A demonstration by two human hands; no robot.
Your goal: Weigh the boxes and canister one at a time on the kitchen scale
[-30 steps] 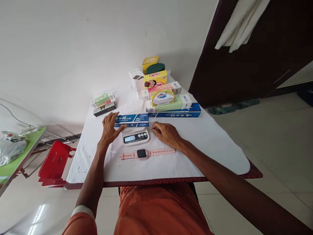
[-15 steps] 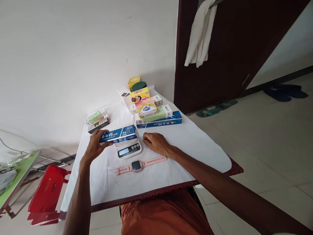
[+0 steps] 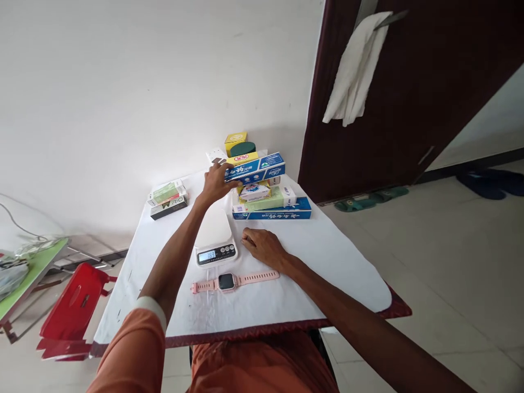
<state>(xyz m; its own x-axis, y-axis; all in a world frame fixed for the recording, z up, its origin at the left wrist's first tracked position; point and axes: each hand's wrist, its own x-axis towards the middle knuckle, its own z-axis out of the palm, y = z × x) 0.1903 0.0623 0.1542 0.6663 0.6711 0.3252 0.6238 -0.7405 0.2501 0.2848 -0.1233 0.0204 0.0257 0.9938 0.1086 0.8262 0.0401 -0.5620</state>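
My left hand (image 3: 218,184) grips one end of a blue toothpaste box (image 3: 262,169), thumb below and fingers on top. It holds the box over the stacked boxes at the back of the table. My right hand (image 3: 264,246) lies on the white cloth with its fingers curled in, and nothing shows in them. Just left of it is a white digital scale (image 3: 213,229) with a lit display and a bare weighing plate. In front of the scale a pink-strapped watch (image 3: 226,281) is laid out flat.
Under the held box are a yellow-and-white soap box (image 3: 254,191), a green box (image 3: 270,200) and another blue toothpaste box (image 3: 272,214). Behind are a yellow box (image 3: 235,142) and a dark green lid (image 3: 243,148). Small boxes (image 3: 168,207) sit at left; a red chair (image 3: 71,300) stands beside the table.
My left hand has lifted the blue toothpaste box off the scale and carried it back and right, over the stack. The scale's reading has changed. My right hand stays beside the scale.
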